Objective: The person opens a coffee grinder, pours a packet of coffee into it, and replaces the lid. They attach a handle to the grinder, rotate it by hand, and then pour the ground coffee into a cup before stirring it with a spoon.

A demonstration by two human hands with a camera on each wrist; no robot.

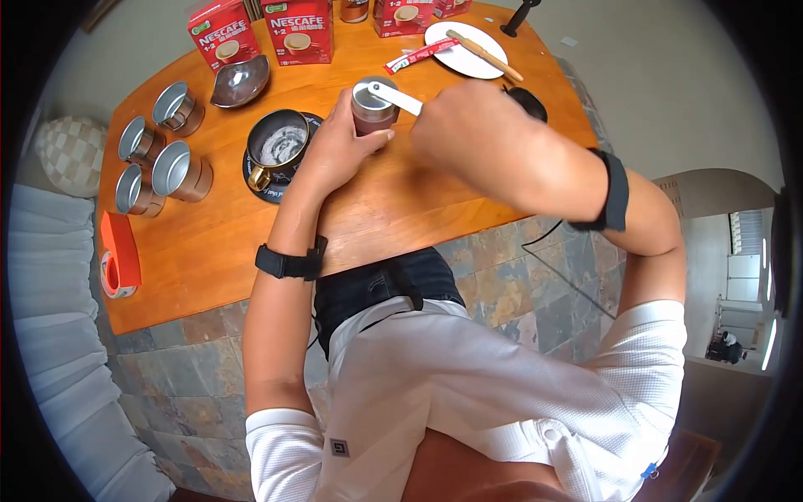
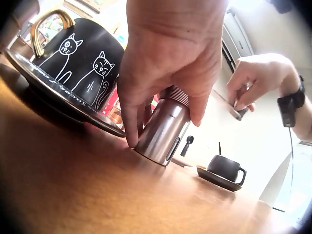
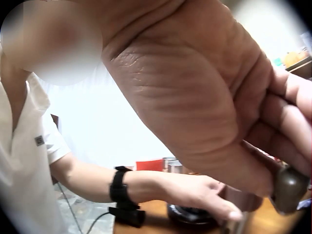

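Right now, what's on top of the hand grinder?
A crank arm; in the head view the right hand covers its outer end. The hand grinder's inside can't be seen.

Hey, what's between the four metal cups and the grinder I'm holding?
The head view shows the black mug on its saucer, then your left hand gripping the grinder; the dark bowl sits farther back.

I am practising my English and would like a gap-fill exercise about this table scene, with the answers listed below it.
1. The left hand grips the grinder, and its crank is held by the ____ hand.
2. On the black mug, two ____ are drawn in white.
3. Left of the mug in the head view stand ____ metal cups.
4. The largest white word on the red boxes is ____.

Missing words: right; cats; four; NESCAFE.
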